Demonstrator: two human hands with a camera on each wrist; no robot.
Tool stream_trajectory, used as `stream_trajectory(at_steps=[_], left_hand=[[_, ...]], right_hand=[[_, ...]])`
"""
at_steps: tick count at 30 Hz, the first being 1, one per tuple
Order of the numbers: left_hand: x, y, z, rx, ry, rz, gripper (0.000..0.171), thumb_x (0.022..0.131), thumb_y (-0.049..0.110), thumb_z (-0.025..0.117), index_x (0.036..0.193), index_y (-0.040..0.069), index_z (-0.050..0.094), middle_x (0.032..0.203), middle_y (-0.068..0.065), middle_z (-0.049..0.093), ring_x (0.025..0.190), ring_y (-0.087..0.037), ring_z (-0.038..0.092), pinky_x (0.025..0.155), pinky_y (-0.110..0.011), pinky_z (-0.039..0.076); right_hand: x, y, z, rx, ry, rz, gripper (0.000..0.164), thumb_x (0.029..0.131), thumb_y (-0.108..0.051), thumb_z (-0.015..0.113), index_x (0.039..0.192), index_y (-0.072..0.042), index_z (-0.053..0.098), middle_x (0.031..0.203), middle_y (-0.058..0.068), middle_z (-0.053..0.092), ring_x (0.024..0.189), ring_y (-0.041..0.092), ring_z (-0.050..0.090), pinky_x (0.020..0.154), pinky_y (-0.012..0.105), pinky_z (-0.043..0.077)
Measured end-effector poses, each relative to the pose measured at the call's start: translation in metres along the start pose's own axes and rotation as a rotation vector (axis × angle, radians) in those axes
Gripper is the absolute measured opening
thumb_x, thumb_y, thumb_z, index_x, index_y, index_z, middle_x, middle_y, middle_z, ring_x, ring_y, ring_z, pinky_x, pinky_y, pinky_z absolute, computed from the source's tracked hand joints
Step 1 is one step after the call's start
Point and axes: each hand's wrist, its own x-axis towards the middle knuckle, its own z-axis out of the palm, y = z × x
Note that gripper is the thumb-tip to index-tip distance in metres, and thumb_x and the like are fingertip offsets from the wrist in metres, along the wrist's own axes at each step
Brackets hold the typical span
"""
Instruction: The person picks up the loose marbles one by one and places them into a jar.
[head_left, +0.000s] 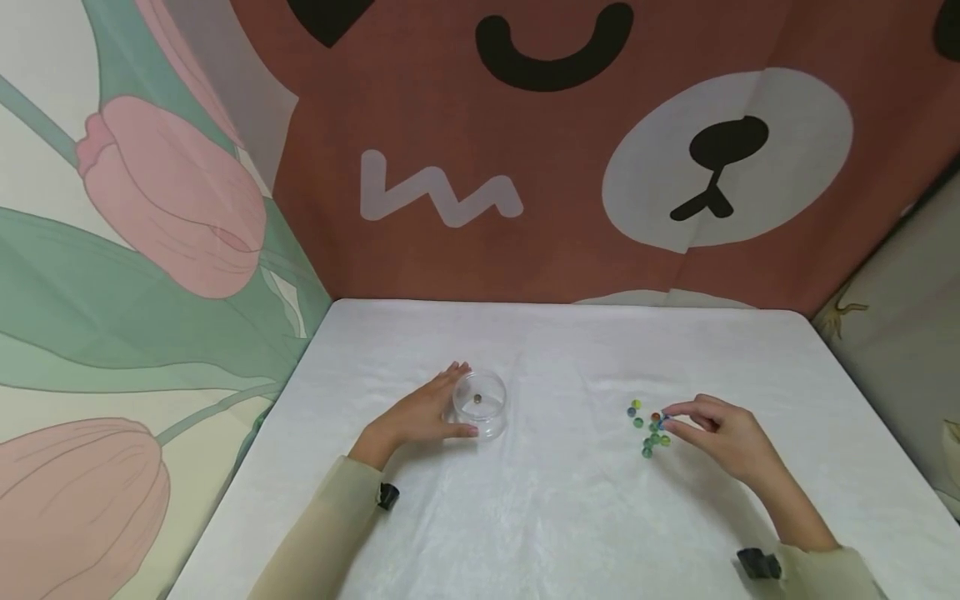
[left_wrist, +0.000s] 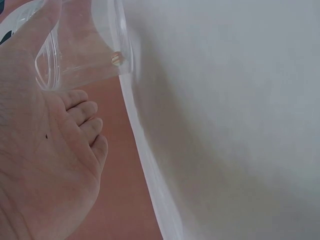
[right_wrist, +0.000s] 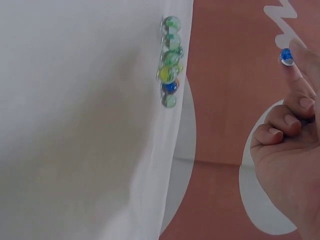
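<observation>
White cloth (head_left: 570, 508) was backed by a reddish-brown hanging (head_left: 562, 133) printed with an animal's muzzle (head_left: 765, 183). A clear cup (head_left: 491, 425), one marble (head_left: 477, 399) inside, was gripped from nine o'clock by the left hand (head_left: 423, 412); well apart from it, at the cup's three o'clock, a blue marble (right_wrist: 286, 57) was pinched by the right hand (head_left: 727, 433), near loose coloured marbles (head_left: 648, 442) on the cloth.

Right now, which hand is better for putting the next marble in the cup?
Probably the right hand: its fingers pinch a blue marble. The left hand grips the clear cup, so it could steady that instead.
</observation>
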Motion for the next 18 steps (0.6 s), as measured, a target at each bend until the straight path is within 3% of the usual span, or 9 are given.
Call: stream_trajectory(at_steps=[18], left_hand=[[0.000, -0.001, 0.002, -0.013, 0.013, 0.000, 0.114, 0.081, 0.069, 0.072, 0.165, 0.020, 0.012, 0.171, -0.003, 0.012, 0.157, -0.018, 0.008, 0.125, -0.044, 0.019]], right_hand=[[0.024, -0.018, 0.034, 0.109, -0.031, -0.050, 0.014, 0.086, -0.020, 0.083, 0.098, -0.014, 0.080, 0.067, -0.008, 0.036, 0.061, 0.004, 0.034, 0.048, 0.025, 0.031]])
